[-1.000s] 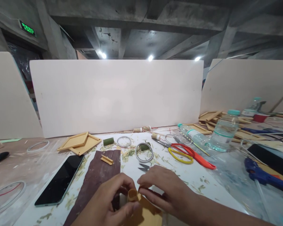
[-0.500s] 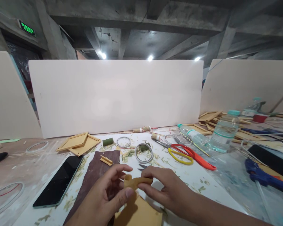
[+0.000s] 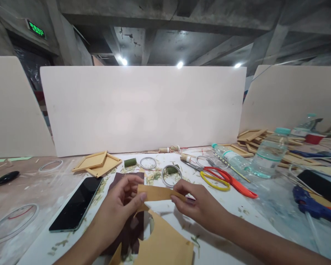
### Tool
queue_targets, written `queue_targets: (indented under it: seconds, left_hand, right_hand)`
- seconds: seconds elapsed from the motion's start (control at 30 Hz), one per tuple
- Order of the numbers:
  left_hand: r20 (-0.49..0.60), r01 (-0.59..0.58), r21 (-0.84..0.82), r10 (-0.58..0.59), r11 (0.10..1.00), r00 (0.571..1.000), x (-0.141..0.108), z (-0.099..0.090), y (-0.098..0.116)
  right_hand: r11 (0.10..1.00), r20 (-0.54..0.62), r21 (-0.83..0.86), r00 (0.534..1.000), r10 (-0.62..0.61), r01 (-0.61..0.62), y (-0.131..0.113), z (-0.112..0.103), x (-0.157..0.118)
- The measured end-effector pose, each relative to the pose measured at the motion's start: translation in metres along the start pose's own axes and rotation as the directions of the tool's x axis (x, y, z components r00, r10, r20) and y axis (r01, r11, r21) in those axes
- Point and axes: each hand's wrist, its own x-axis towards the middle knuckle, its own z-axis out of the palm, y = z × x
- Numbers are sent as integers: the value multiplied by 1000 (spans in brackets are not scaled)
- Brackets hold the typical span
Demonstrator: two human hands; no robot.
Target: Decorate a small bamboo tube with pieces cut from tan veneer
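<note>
A tan strip (image 3: 156,193), like thin card or leather, stretches flat between my two hands. My left hand (image 3: 121,202) pinches its left end between thumb and fingers. The other end is in the fingertips of my right hand (image 3: 200,202), and a small dark object shows beside those fingers, too little of it to name. Just below lies a larger tan sheet (image 3: 167,241) with a curved cut-out in its edge. A dark brown sheet (image 3: 134,235) is partly covered by my left hand and the tan sheet.
A phone (image 3: 75,204) lies left. Beyond my hands are a tape roll (image 3: 171,176), a green cylinder (image 3: 130,162) and wooden frames (image 3: 91,162). Red-and-yellow-handled scissors (image 3: 215,178), a water bottle (image 3: 271,154) and a blue glue gun (image 3: 311,204) sit right. A white board (image 3: 143,110) stands behind.
The strip, curled at its left end before, is now drawn out straight. My hands have moved slightly up and apart. The view has shifted a little.
</note>
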Motion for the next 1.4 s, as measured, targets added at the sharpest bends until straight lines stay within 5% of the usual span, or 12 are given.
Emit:
queue_targets:
  seconds: [0.3,0.57,0.8,1.03,1.2,1.4]
  left_hand:
    - [-87,3,216,16,976,996,3,-7,-5]
    - [-82,-8,271,32,963,996,3,-10,-4]
    - [-98,-107,372,154,922,983,3,-11,-5]
    - [179,-289,538,228,792,957,-2,-8,-1]
    - [106,-216,548,189,808,976,1,-12,2]
    - [-7,-109,432,125,895,992,2,-13,0]
  right_hand:
    - [994,87,36,991,-102,99,-27,3,-17]
    - [886,40,424,981,191,-190,-11,0,1]
    - [935,29,325,990,139,-141,-13,2,-4]
    - [980,-4,186,997,75,-73,-4,-4,1]
    - [981,-83,101,982,172,-164,8,-17,12]
    - [961,-9,-214,984,180,-177,9,-14,4]
